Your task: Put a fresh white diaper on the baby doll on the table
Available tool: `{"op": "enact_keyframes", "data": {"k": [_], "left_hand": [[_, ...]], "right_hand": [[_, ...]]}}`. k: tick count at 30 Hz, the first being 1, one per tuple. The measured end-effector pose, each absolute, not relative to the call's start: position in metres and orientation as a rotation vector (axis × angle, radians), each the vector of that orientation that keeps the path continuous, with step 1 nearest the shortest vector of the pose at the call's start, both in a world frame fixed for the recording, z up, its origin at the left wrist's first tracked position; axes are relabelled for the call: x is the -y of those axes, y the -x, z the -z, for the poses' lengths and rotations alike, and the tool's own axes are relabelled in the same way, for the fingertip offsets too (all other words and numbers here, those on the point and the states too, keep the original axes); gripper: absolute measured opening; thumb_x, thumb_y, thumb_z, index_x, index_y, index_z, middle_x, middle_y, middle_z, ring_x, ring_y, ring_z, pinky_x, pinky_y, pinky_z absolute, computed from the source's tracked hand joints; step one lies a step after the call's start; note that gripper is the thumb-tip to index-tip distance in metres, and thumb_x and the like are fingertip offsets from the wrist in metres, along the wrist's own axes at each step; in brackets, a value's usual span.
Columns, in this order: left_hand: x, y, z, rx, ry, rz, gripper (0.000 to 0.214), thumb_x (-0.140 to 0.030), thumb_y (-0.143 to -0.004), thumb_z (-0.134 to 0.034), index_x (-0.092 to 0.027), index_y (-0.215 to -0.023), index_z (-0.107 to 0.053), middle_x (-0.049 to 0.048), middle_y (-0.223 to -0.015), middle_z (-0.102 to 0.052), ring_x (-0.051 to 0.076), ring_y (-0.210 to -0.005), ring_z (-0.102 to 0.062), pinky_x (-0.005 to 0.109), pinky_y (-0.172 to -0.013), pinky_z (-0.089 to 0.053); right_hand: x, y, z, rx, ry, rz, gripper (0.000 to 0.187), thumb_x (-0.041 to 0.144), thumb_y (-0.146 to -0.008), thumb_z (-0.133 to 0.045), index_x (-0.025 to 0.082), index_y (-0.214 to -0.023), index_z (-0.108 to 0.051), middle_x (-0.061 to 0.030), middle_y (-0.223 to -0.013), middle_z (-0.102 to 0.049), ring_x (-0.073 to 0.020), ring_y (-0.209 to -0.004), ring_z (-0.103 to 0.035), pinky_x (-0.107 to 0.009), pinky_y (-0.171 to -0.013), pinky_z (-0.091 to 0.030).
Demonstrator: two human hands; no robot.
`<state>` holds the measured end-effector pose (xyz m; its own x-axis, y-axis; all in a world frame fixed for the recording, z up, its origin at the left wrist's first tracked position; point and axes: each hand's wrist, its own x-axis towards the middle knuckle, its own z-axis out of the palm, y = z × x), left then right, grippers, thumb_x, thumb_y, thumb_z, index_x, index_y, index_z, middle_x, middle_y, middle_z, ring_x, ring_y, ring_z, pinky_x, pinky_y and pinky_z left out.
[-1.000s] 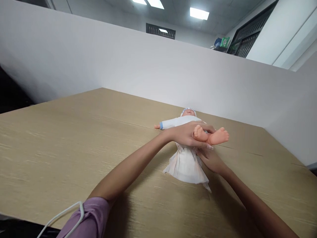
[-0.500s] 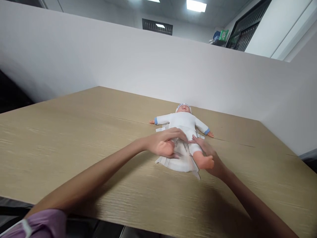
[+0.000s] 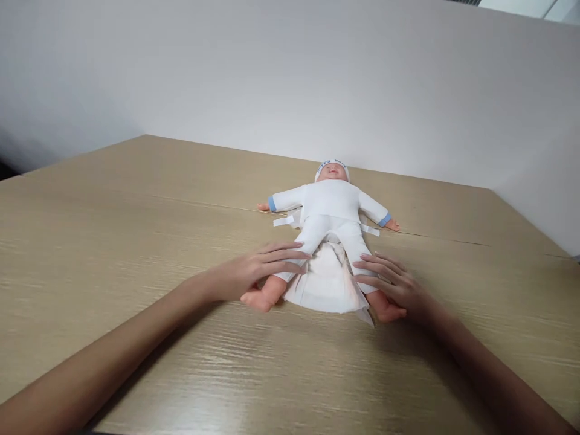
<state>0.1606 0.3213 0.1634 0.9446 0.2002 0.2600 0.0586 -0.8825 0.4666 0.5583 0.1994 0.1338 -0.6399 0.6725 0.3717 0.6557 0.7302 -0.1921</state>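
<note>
A baby doll (image 3: 333, 202) in a white suit with blue cuffs and a white cap lies on its back, arms out and legs spread. Beneath its hips is an unfolded white diaper (image 3: 324, 284); the front part spreads toward me between the legs, and a side tab shows at each side of the waist. My left hand (image 3: 260, 269) rests with fingers stretched over the doll's leg on the left. On the other leg lies my right hand (image 3: 394, 281), its fingers also extended. Both bare feet stick out below my hands.
The doll lies on a wide wooden table (image 3: 136, 241) with a thin seam running across it. Behind the table's far edge rises a pale wall or partition (image 3: 290, 78).
My hands have moved apart, and the doll's legs are now spread and lowered to the table. More of the diaper shows between them. My view has tilted downward.
</note>
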Motion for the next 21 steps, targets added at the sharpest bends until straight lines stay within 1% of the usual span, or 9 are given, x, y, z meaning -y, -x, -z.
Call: {"op": "enact_keyframes", "data": {"k": [5,10,13,15,18,21], "left_hand": [[-0.3211,-0.1581,-0.1643,-0.203,-2.657,-0.371,0.072,-0.020,-0.091,-0.077,-0.028,-0.159,-0.054,0.0117,-0.169,-0.050,0.037,-0.162,-0.038,0.059,-0.130,-0.040],[-0.3200,-0.1595,-0.1640,-0.188,-2.717,-0.362,0.072,-0.010,-0.094,-0.066,-0.028,-0.161,-0.051,0.0113,-0.169,-0.050,0.035,-0.163,-0.037,0.060,-0.129,-0.041],[-0.3196,-0.1605,-0.1644,-0.180,-2.724,-0.364,0.074,-0.006,-0.092,-0.063,-0.027,-0.162,-0.050,0.0116,-0.170,-0.049,0.036,-0.163,-0.036,0.062,-0.128,-0.041],[-0.3192,-0.1612,-0.1648,-0.176,-2.707,-0.385,0.074,-0.004,-0.091,-0.062,-0.027,-0.160,-0.052,0.0112,-0.169,-0.050,0.035,-0.163,-0.037,0.062,-0.128,-0.041],[-0.3183,-0.1621,-0.1652,-0.172,-2.700,-0.394,0.066,-0.004,-0.096,-0.059,-0.026,-0.159,-0.055,0.0115,-0.168,-0.051,0.033,-0.164,-0.036,0.059,-0.129,-0.041],[-0.3179,-0.1626,-0.1640,-0.181,-2.702,-0.402,0.054,-0.008,-0.105,-0.052,-0.025,-0.157,-0.058,0.0122,-0.167,-0.053,0.030,-0.164,-0.036,0.056,-0.130,-0.041]], "right_hand": [[-0.1959,-0.5520,-0.1355,2.507,1.068,-0.079,0.043,0.023,-0.113,-0.047,0.033,-0.152,-0.062,-0.0040,-0.161,-0.060,-0.0241,-0.156,-0.049,-0.052,-0.132,-0.040],[-0.1933,-0.5525,-0.1405,2.465,1.081,-0.241,0.046,0.022,-0.113,-0.047,0.035,-0.155,-0.059,-0.0032,-0.162,-0.059,-0.0240,-0.158,-0.045,-0.050,-0.130,-0.044],[-0.1955,-0.5560,-0.1395,2.384,1.089,-0.369,0.044,0.023,-0.113,-0.049,0.036,-0.152,-0.063,-0.0040,-0.160,-0.061,-0.0246,-0.157,-0.047,-0.051,-0.129,-0.044],[-0.1987,-0.5583,-0.1371,2.332,1.064,-0.438,0.042,0.023,-0.114,-0.045,0.035,-0.147,-0.068,-0.0043,-0.157,-0.064,-0.0242,-0.155,-0.051,-0.053,-0.130,-0.043],[-0.2021,-0.5597,-0.1351,2.271,1.039,-0.539,0.045,0.024,-0.116,-0.036,0.033,-0.143,-0.071,-0.0046,-0.155,-0.066,-0.0226,-0.155,-0.050,-0.052,-0.131,-0.042],[-0.1998,-0.5576,-0.1393,2.243,1.054,-0.618,0.045,0.027,-0.116,-0.034,0.031,-0.143,-0.070,-0.0047,-0.157,-0.064,-0.0219,-0.157,-0.047,-0.049,-0.130,-0.043]]}}
